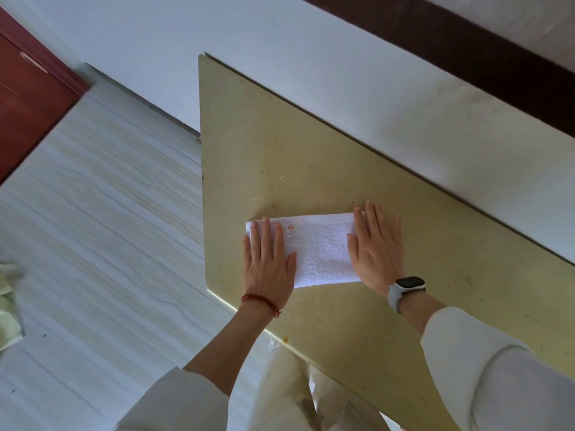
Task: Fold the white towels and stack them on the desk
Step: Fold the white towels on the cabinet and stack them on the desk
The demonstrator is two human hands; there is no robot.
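Observation:
A folded white towel (320, 248) lies flat on the yellowish desk (280, 150), near its left front corner. A small red-printed label shows on the towel's upper left part. My left hand (268, 262) presses flat on the towel's left end, fingers spread, a red bead bracelet on the wrist. My right hand (378, 247) lies flat on the towel's right end, partly on the desk, with a grey watch on the wrist. Neither hand grips anything.
The desk stands against a white wall (342, 57). Pale wood-grain floor (93, 228) spreads to the left, with a red-brown door (25, 98) at the far left. A pale cloth-like thing (9, 300) shows at the left edge.

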